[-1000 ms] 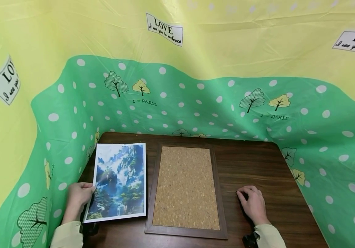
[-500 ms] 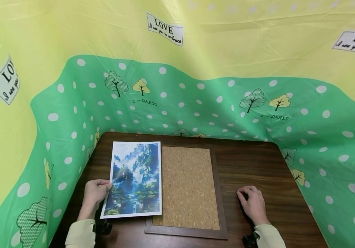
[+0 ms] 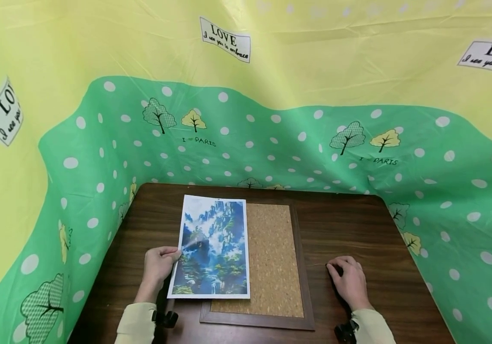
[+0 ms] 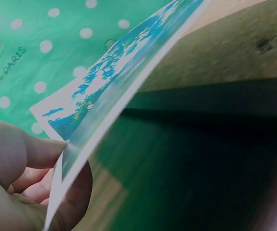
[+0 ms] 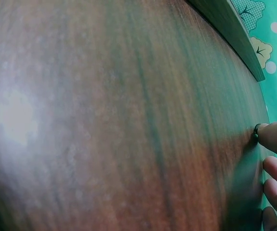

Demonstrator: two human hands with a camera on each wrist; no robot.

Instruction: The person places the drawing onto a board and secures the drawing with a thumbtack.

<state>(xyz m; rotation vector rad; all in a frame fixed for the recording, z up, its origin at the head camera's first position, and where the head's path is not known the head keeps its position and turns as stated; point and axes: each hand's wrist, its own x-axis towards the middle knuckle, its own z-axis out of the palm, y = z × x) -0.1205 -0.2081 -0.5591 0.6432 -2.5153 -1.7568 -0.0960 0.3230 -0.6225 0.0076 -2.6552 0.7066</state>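
My left hand pinches the left edge of a printed landscape picture, a white-bordered sheet with blue mountains, mist and trees. In the left wrist view the thumb lies on the printed face, with fingers behind the sheet. The picture hangs over the left part of a cork board in a brown frame, hiding much of it. To the right of the board, my right hand rests on the table, fingers loosely curled. A small dark spot shows at its thumb tip; what it is I cannot tell.
The dark wood-grain table has rounded far corners. A green and yellow patterned cloth stands behind it and along both sides. Each wrist wears a black camera mount.
My left hand has carried the picture rightward, from beside the cork board to over its left part. The right hand stays where it was.
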